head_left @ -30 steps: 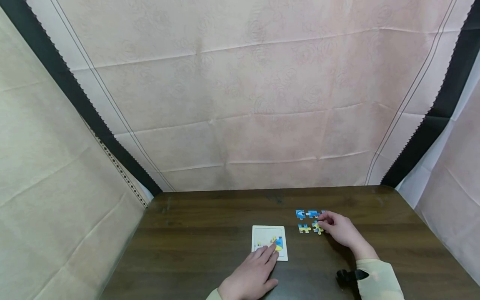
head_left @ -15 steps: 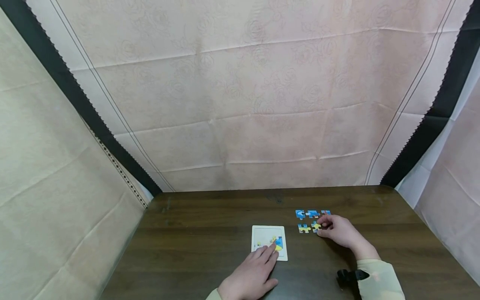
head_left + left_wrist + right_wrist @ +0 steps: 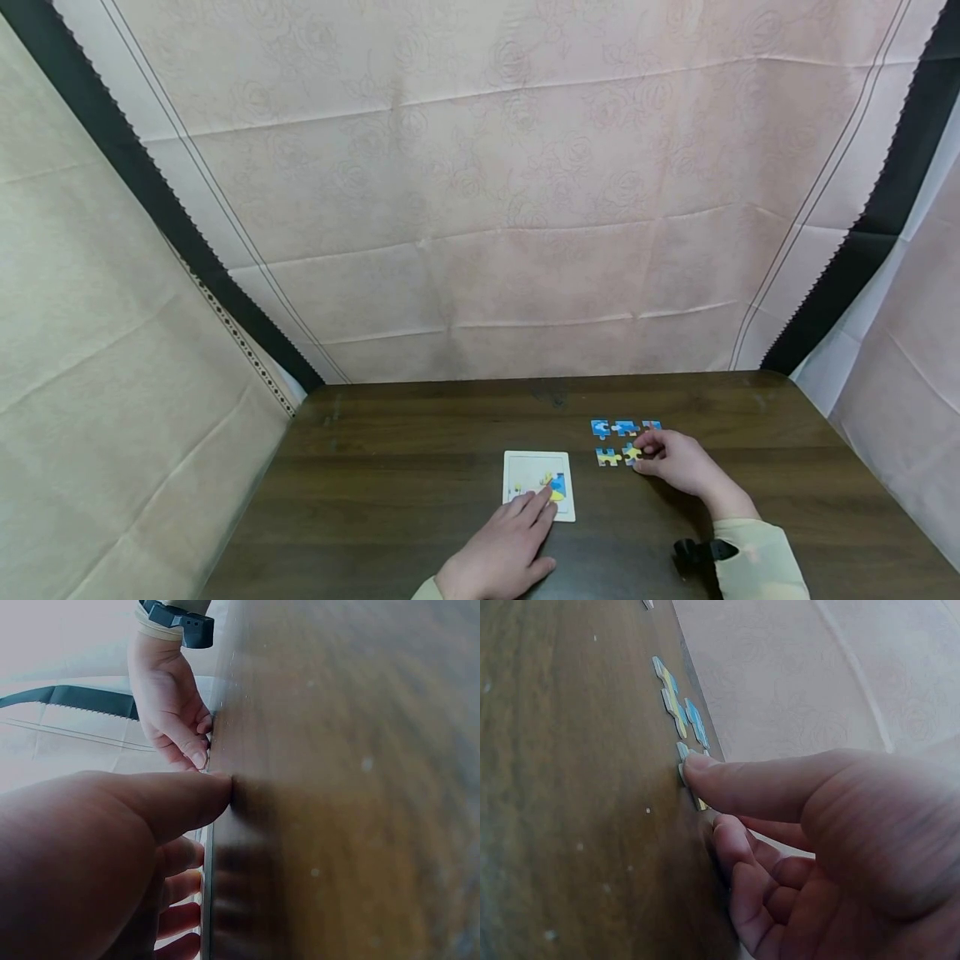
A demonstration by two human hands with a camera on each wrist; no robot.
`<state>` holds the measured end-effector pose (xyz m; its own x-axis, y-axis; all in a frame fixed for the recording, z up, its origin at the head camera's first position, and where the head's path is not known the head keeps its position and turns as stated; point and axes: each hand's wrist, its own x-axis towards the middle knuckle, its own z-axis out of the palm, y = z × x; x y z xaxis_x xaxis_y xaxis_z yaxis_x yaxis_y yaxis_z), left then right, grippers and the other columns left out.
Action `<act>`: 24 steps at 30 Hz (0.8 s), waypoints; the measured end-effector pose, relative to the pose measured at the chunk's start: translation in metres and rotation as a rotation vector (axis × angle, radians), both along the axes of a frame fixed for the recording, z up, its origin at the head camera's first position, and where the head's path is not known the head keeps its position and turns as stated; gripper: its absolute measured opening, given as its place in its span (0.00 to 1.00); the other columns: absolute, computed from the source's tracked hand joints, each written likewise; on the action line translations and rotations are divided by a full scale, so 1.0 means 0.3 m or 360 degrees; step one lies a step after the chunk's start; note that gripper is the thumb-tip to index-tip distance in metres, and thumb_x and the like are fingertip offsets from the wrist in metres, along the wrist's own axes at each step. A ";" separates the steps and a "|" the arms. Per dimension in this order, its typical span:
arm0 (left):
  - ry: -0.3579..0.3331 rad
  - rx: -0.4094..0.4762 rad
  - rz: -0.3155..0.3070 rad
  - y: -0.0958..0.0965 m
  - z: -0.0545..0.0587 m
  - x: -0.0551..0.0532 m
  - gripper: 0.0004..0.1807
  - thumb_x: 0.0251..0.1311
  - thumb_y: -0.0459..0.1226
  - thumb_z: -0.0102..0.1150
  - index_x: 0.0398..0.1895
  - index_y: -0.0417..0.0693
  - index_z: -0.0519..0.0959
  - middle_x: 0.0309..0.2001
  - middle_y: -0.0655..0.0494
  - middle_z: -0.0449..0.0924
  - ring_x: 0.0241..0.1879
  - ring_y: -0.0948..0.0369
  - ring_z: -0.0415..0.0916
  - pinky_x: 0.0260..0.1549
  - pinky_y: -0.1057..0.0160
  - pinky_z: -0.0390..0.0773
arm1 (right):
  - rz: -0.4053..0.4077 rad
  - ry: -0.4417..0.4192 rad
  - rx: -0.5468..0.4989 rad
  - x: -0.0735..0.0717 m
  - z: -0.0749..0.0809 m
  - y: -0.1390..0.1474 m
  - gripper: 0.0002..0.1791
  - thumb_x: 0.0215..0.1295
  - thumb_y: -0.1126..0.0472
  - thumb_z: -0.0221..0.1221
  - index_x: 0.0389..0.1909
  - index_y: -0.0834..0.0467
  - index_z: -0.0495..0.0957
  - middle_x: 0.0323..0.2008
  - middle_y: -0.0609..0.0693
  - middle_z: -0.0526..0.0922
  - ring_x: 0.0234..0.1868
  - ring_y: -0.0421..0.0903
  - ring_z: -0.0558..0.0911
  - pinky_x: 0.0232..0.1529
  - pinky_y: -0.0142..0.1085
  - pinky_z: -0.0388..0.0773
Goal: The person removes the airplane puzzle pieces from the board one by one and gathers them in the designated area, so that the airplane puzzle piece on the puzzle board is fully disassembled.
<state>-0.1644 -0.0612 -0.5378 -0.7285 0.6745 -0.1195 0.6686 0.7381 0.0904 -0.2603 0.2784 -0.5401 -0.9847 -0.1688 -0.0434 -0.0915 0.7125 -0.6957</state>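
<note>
The pinched puzzle piece (image 3: 631, 453) has turned in the right hand (image 3: 680, 462)

My tabletop (image 3: 360, 467) is smooth-looking wood with a soft sheen. At twelve o'clock, the puzzle board (image 3: 534, 461) looks like smooth card, the cloth (image 3: 525, 183) beyond matt and creased; at one, my puzzle pieces (image 3: 601, 427) look like printed cardboard.

Blue-and-yellow puzzle pieces (image 3: 608, 458), white-bordered board (image 3: 534, 463), brown wood-grained table (image 3: 375, 483), pale pink rose-patterned cloth (image 3: 562, 192)

No readable text or signs anywhere
</note>
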 end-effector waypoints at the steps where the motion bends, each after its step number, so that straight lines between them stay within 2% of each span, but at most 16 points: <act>1: -0.0001 0.0001 0.0000 0.000 0.000 0.000 0.38 0.79 0.58 0.54 0.83 0.51 0.65 0.85 0.55 0.53 0.81 0.57 0.56 0.74 0.56 0.66 | -0.0002 -0.0002 -0.0001 0.000 0.000 0.000 0.17 0.65 0.60 0.74 0.50 0.62 0.84 0.44 0.52 0.82 0.43 0.49 0.80 0.46 0.47 0.79; 16: -0.0036 0.0005 0.0017 0.001 0.005 0.000 0.38 0.79 0.58 0.54 0.83 0.52 0.65 0.85 0.56 0.53 0.81 0.57 0.56 0.74 0.55 0.66 | 0.0003 0.0001 -0.0003 -0.001 -0.004 0.001 0.16 0.65 0.61 0.74 0.51 0.62 0.84 0.44 0.52 0.82 0.43 0.49 0.80 0.47 0.48 0.79; 24: 0.0037 0.0010 -0.0006 -0.001 -0.002 0.004 0.38 0.79 0.58 0.53 0.83 0.51 0.66 0.85 0.55 0.54 0.81 0.57 0.57 0.73 0.56 0.67 | 0.0002 -0.0008 -0.0005 0.000 -0.001 -0.001 0.17 0.66 0.61 0.74 0.51 0.62 0.84 0.44 0.52 0.82 0.43 0.49 0.80 0.48 0.48 0.79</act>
